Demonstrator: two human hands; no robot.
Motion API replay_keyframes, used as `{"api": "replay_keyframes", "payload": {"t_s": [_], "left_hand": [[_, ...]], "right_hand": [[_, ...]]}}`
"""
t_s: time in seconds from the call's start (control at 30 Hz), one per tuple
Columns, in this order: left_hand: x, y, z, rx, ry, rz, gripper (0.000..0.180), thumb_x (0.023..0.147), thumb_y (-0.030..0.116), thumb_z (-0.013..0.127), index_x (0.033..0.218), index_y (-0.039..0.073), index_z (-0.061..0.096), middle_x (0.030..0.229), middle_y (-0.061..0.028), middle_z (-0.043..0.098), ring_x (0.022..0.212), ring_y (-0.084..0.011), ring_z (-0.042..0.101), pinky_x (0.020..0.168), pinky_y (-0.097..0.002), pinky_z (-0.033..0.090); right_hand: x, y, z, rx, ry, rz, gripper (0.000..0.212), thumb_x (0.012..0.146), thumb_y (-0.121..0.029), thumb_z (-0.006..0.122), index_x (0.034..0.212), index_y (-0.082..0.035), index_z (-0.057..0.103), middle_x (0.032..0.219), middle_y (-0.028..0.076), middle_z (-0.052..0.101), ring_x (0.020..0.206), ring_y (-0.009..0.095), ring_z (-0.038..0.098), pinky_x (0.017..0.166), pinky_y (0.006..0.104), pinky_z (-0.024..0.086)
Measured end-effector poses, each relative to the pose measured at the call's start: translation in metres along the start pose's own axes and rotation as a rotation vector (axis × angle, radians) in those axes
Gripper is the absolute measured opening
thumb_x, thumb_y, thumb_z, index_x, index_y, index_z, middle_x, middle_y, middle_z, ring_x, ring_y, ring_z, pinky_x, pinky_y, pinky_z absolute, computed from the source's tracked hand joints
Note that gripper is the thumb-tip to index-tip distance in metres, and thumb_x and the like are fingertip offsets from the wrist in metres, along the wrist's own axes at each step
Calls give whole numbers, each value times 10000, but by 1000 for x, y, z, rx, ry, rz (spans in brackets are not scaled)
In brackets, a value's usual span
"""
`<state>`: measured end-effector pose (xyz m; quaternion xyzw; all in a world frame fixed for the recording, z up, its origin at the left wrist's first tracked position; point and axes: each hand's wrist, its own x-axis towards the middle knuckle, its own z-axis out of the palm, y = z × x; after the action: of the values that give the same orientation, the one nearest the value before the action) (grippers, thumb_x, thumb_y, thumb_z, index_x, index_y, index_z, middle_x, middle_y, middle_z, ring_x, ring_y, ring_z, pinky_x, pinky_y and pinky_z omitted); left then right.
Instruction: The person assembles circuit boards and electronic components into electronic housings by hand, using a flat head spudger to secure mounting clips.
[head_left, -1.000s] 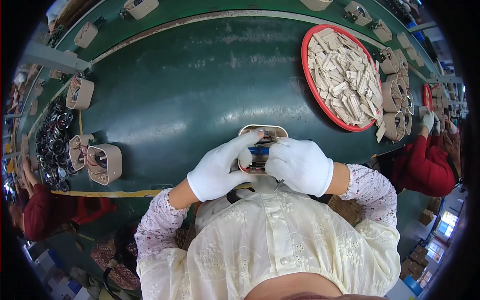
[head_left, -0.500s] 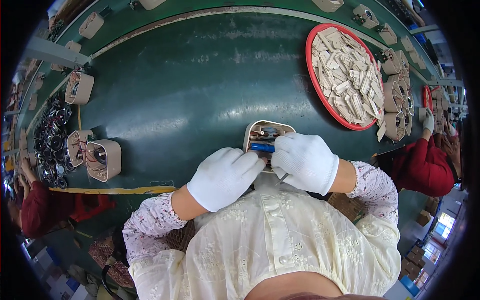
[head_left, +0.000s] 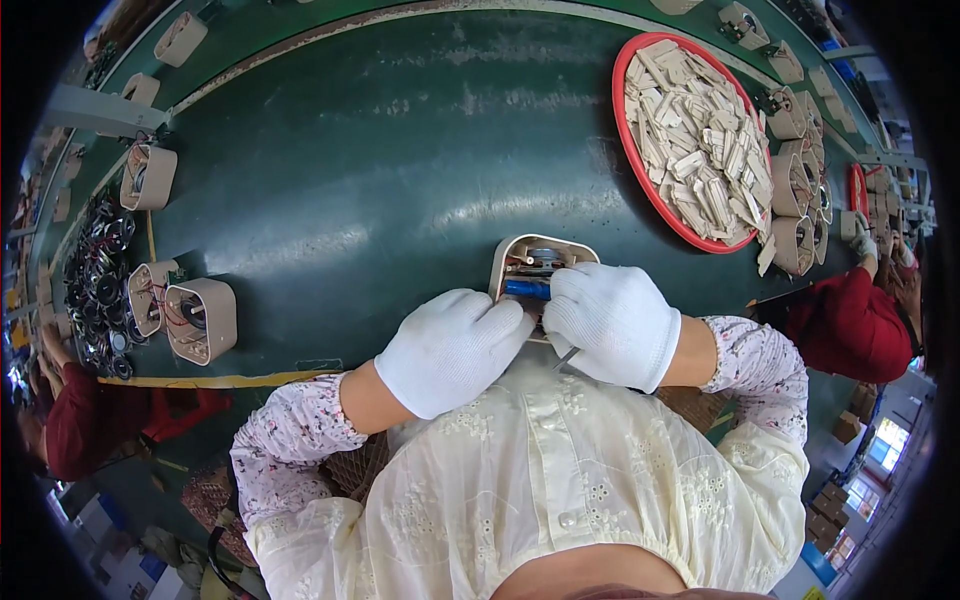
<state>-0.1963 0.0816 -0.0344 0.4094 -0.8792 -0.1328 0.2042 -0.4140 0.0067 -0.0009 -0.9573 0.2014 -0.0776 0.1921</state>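
Observation:
A beige plastic housing (head_left: 503, 258) sits open side up at the table's near edge, right in front of me. Inside it lie a round metal-rimmed part (head_left: 545, 257) and a blue cylinder (head_left: 526, 289) that looks like a battery. My left hand (head_left: 452, 352), in a white knitted glove, has its fingers bent together at the housing's near left side. My right hand (head_left: 618, 326), gloved the same way, is closed over the housing's right side. From under its fingers sticks the end of a slim metal tool (head_left: 568, 357), its working tip hidden. Both hands cover the near part of the housing.
A red round tray (head_left: 620, 110) heaped with cream plastic strips (head_left: 700, 150) stands at the right. Beyond it are stacked beige housings (head_left: 795, 185). At the left lie more housings (head_left: 203, 320) and a pile of black speakers (head_left: 105, 285). People in red sit on both sides.
The view has shifted slightly. My hands stay at the housing, with the left fingers a little closer to the right hand. The blue cylinder remains inside.

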Motion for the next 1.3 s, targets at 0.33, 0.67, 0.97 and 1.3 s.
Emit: {"api": "replay_keyframes", "payload": {"t_s": [0.33, 0.67, 0.97, 1.3], "left_hand": [[2, 7, 5, -51, 22, 28, 175, 791, 108, 611, 959, 72, 644, 859, -52, 518, 760, -219, 583, 687, -348, 521], [-6, 26, 28, -31, 129, -92, 314, 802, 116, 625, 1110, 70, 672, 948, -62, 610, 730, -253, 639, 600, -380, 531], [-4, 27, 30, 5, 160, -88, 357, 743, 109, 646, 1094, 57, 682, 898, -54, 613, 706, -234, 633, 592, -361, 523], [-3, 23, 29, -23, 103, -33, 374, 746, 107, 617, 1111, 49, 671, 890, -56, 572, 720, -230, 599, 589, -360, 519]], "right_hand": [[-6, -2, -7, -63, -148, 29, 93, 765, -171, 677, 789, -88, 642, 868, 96, 603, 786, 275, 653, 620, 393, 553], [-15, -20, -13, 1323, 540, 250, 221, 990, -138, 608, 984, 65, 695, 872, 94, 656, 612, 93, 511, 561, 264, 397], [-32, -23, -3, 1436, 661, 184, 344, 1073, -257, 531, 1069, 70, 640, 848, 105, 682, 564, 70, 443, 532, 255, 365], [-32, -18, 29, 1052, 610, 232, 475, 1037, -451, 569, 956, 15, 606, 803, 138, 650, 583, 154, 528, 533, 299, 414]]}}
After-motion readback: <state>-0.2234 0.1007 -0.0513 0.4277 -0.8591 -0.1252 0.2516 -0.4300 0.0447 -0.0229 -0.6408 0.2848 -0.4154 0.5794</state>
